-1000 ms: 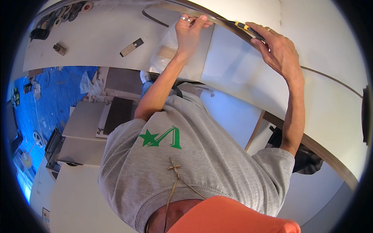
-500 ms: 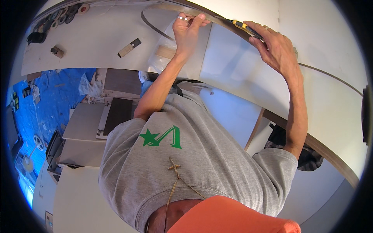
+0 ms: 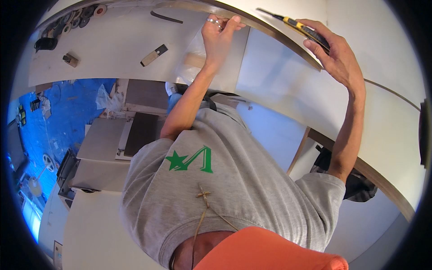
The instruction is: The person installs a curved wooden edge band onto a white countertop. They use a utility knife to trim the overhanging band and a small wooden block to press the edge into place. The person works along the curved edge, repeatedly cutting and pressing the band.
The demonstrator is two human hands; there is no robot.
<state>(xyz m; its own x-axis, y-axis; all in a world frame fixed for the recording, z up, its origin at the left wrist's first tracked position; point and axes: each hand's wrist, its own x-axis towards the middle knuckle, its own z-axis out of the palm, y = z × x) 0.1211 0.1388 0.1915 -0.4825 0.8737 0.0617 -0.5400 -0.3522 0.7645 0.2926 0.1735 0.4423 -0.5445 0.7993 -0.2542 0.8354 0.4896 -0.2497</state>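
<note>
My right hand (image 3: pixel 339 56) grips a yellow and black utility knife (image 3: pixel 302 29), its blade out and pointing up and to the left, clear of the panel edge. With thumb and fingers, my left hand (image 3: pixel 220 36) pinches the brown edge of a long panel (image 3: pixel 274 32), which curves across the top of the view. Left of that hand, a short dark curved strip (image 3: pixel 166 18) lies on the pale worktop (image 3: pixel 112 38). Part of the panel's far side is cut off by the upper rim.
On the worktop lie a beige and dark block (image 3: pixel 154 55), a small brown block (image 3: pixel 70 59) and several tape rolls (image 3: pixel 85 15). Clear plastic wrap (image 3: pixel 186 69) sits beneath my left forearm. Lower left, a blue sheet (image 3: pixel 72 117) covers the floor beside stacked panels (image 3: pixel 101 139).
My right hand has drawn the knife away from the panel edge, up and to the right. The dark strip, which arched down near my left hand, now lies shorter-looking on the worktop.
</note>
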